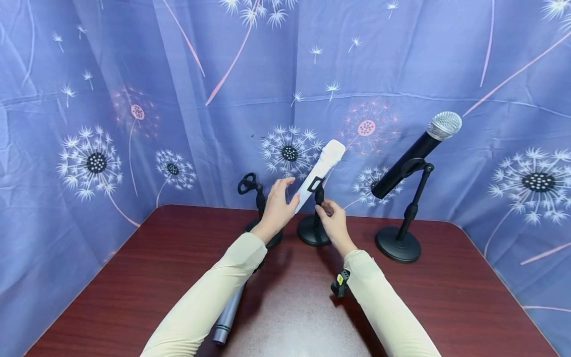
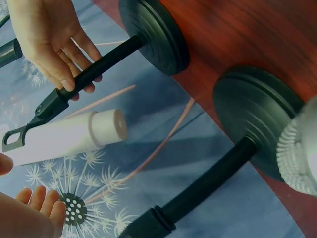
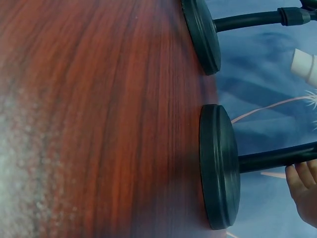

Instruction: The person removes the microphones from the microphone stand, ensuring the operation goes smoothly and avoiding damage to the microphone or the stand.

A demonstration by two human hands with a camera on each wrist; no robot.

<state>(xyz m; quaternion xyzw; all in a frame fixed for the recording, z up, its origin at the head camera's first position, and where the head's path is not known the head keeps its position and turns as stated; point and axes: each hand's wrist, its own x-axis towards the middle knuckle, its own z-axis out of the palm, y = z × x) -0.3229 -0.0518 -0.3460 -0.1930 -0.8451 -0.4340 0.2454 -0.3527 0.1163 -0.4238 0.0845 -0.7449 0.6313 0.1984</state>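
Note:
A white microphone leans at a slant in the black clip of the middle microphone stand. Thumb and fingers of my right hand pinch that stand's upright post, below the clip. My left hand is beside the lower half of the microphone, thumb and fingers spread. In the left wrist view, a gap shows between the left thumb and the other fingers, with the microphone's clip end close by. The right wrist view shows the right fingers against the post.
To the right, a black microphone with a silver mesh head rests in another stand. A third stand, its clip holding nothing, is behind the left wrist. A grey-blue microphone lies on the table, partly hidden by the left sleeve. A patterned curtain hangs behind.

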